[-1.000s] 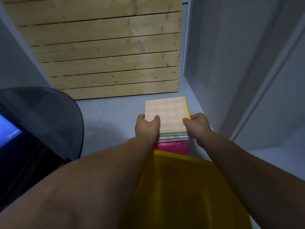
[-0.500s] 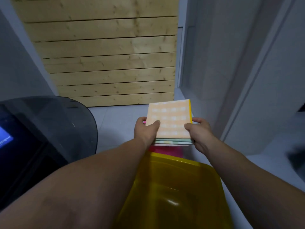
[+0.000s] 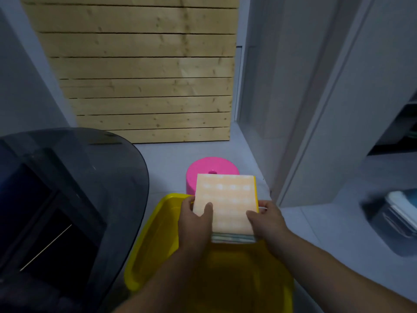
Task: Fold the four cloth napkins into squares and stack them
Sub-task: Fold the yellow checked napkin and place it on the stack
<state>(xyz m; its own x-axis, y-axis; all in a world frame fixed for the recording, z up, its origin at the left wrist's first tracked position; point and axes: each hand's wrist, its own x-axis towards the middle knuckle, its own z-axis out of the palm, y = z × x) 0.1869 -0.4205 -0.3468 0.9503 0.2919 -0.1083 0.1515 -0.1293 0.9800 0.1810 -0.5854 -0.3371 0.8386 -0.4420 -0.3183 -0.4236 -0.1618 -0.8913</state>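
Note:
A stack of folded square napkins [image 3: 228,199], with an orange checked one on top and pale green and white edges showing below, is held in the air between both hands. My left hand [image 3: 195,219] grips its left edge, thumb on top. On the opposite edge my right hand [image 3: 268,220] holds it the same way. The stack hangs over the far rim of a yellow plastic tub [image 3: 149,251].
A pink round stool [image 3: 203,168] stands on the pale floor just beyond the tub. A dark smoked-plastic appliance lid [image 3: 74,188] fills the left. A wooden slat panel [image 3: 144,71] is ahead, white cupboard doors [image 3: 338,98] to the right, and a blurred grey basket [image 3: 392,220] at far right.
The stack has come back toward me off the pink stool and now hangs over the yellow tub. The stool's top is uncovered. My view has tilted down and right.

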